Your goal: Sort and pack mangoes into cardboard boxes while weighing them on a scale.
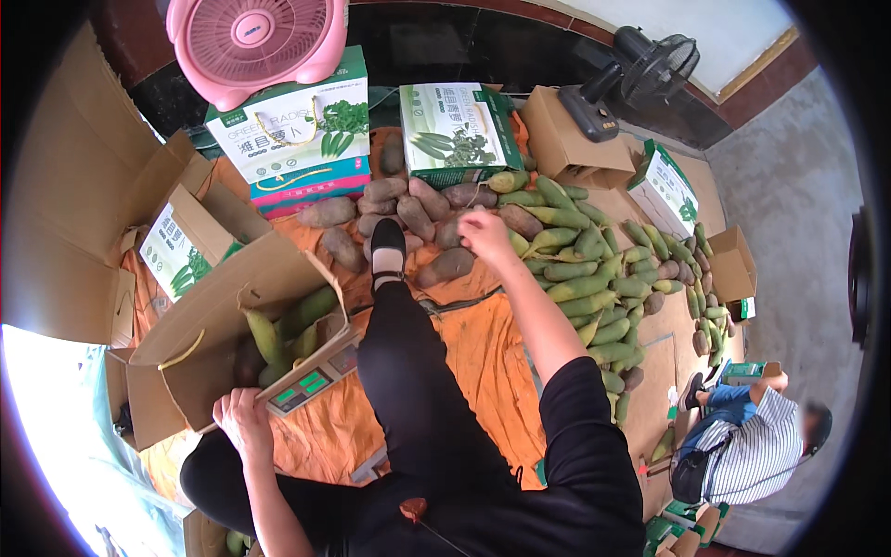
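Observation:
A tall open cardboard box (213, 320) stands at my left with green radishes (269, 342) and darker roots inside. My left hand (245, 422) has its fingers bent over the box's near edge, beside a digital scale (311, 382) with green lit displays. My right hand (487, 234) reaches out over a group of dusty purplish roots (415, 215); its fingers are loosely bent and slightly apart, and I see nothing held in them. To the right of that hand lies a big pile of green radishes (585, 278). My shoe (388, 246) rests among the purplish roots.
Printed cartons (455, 130) stand along the wall, one under a pink fan (255, 42). A black fan (650, 74) lies on a brown box (566, 139). An orange sheet (464, 362) covers the floor. Another person in a striped shirt (756, 450) sits at the lower right.

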{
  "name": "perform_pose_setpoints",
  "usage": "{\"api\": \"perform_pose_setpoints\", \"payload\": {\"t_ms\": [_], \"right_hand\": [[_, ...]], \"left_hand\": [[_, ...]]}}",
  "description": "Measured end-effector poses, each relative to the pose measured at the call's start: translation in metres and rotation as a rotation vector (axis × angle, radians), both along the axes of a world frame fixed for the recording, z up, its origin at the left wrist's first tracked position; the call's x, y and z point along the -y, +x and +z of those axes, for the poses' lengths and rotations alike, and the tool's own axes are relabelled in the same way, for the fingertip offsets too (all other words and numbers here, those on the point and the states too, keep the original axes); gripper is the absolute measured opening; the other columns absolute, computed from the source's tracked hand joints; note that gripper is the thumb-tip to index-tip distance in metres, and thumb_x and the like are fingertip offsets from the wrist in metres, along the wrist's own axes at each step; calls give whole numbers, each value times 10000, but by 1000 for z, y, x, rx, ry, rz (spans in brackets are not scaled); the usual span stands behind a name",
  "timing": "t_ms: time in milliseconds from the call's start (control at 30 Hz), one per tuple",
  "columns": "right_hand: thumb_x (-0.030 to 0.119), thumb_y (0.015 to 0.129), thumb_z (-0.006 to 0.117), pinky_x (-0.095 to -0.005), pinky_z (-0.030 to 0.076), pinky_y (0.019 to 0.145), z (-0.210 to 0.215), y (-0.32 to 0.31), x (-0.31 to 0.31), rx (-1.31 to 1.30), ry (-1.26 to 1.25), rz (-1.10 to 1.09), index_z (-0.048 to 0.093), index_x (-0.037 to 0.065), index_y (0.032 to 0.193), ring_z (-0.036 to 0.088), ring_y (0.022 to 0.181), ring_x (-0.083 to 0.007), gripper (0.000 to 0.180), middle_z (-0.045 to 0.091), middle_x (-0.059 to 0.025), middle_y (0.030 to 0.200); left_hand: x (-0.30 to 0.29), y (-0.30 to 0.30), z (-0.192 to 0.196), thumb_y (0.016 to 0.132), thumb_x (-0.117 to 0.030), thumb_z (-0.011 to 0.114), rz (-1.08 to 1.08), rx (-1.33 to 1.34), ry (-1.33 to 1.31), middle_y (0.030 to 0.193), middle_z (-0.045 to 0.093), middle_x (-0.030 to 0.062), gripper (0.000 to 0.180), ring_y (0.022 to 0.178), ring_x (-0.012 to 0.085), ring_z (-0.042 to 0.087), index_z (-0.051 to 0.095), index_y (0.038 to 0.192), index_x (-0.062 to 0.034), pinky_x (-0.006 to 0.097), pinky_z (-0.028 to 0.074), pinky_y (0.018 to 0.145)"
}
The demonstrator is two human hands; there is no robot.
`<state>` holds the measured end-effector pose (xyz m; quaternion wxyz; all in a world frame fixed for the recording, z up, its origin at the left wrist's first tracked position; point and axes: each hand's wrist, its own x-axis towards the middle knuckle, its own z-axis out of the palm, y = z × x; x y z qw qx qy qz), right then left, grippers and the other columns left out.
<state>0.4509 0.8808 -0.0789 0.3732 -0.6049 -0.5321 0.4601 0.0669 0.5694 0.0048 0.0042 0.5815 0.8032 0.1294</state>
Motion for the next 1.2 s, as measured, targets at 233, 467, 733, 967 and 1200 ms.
{"api": "perform_pose_setpoints", "payload": {"t_ms": [233, 467, 733, 967, 1200], "right_hand": [[164, 893, 594, -291, 481, 601, -75, 52, -87, -301, -432, -389, 607, 127, 1017, 614, 732, -134, 129, 624, 9, 852], [170, 909, 598, -335, 515, 692, -114, 34, -163, -670, -369, -496, 534, 112, 1139, 625, 890, -244, 246, 535, -56, 1043], [206, 905, 630, -369, 516, 717, -151, 60, -201, -1047, -334, -625, 552, 79, 912, 544, 698, -199, 148, 502, -47, 830], [321, 897, 617, -286, 318, 509, -107, 153, -128, -567, -237, -905, 521, 159, 767, 334, 515, -92, 229, 421, 47, 653], [280, 931, 545, -266, 313, 458, 7, 220, 72, -202, -255, -499, 409, 117, 573, 348, 464, -103, 416, 371, 22, 512]], "left_hand": [[-8, 1, 2, 749, -85, 591, -2, 28, -52, 842, 616, 93, 84, 855, 293, 559, 623, 820, -54, 412, 358, 910], [-1, -5, -6, 753, -86, 599, -44, -21, -88, 821, 573, 82, 86, 833, 288, 522, 569, 831, -62, 410, 363, 853], [-8, 1, -4, 723, -19, 545, -55, 0, -112, 829, 569, 79, 151, 838, 280, 525, 557, 865, -65, 408, 364, 865], [-4, -5, -3, 779, -61, 564, -52, -38, -139, 833, 568, 83, 86, 844, 286, 528, 556, 865, -62, 412, 366, 859], [-6, -8, -6, 809, -82, 590, -91, -27, -121, 842, 572, 76, 73, 845, 276, 537, 567, 876, -68, 398, 369, 860]]}}
